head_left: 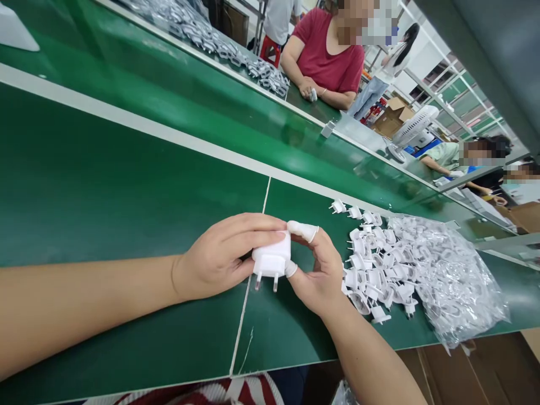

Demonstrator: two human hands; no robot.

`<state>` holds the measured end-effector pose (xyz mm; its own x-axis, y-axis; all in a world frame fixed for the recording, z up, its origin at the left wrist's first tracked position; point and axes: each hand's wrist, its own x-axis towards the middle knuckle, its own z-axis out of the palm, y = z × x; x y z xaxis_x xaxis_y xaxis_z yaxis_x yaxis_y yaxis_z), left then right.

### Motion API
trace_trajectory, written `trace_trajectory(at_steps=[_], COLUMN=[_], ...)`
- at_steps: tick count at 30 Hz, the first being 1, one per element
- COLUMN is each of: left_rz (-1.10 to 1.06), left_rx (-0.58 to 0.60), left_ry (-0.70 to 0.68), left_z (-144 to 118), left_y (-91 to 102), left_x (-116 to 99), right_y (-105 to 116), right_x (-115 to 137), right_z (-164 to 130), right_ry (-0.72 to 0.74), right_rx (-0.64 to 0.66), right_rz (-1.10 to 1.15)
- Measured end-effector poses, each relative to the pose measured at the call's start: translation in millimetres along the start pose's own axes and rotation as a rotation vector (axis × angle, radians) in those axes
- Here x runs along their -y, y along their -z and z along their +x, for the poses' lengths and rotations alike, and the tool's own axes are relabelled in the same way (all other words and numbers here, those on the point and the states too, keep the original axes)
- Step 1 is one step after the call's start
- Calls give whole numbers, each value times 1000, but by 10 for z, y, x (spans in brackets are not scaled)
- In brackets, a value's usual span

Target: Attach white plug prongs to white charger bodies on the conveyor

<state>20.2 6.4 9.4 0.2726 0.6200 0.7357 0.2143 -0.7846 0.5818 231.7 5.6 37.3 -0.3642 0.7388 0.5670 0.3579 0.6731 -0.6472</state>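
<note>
A white two-pin plug adapter (pixel 272 256) is held between both hands above the green worktop, its metal pins pointing toward me. My left hand (pixel 228 250) grips it from the left, fingers over its top and thumb below. From the right, my right hand (pixel 318 270) pinches its side; white finger cots cover the thumb and index fingertips. Right of that hand lies a pile of white plug parts (pixel 371 270), beside a clear plastic bag (pixel 459 275) full of similar pieces.
Beyond the green conveyor belt (pixel 211 118), many grey-white parts (pixel 219 45) lie heaped on the far bench. A person in a red shirt (pixel 327 56) sits opposite. A white fan (pixel 415 126) stands at the far right. Cardboard boxes (pixel 472 371) sit below my table's edge.
</note>
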Motion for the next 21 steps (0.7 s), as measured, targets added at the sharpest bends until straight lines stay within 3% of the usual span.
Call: trace_trajectory(at_steps=[5, 7, 16, 21], left_rz=[-369, -519, -665, -867], left_rx=[96, 112, 96, 141], left_ry=[663, 804, 880, 991], left_z=[41, 76, 90, 134], left_y=[-39, -53, -64, -60], left_x=[-11, -7, 21, 11], right_y=[-3, -7, 18, 77], right_x=[4, -15, -6, -13], right_z=[53, 68, 69, 54], right_ry=[-273, -322, -331, -222], right_rx=[30, 45, 71, 60], right_rz=[113, 146, 150, 38])
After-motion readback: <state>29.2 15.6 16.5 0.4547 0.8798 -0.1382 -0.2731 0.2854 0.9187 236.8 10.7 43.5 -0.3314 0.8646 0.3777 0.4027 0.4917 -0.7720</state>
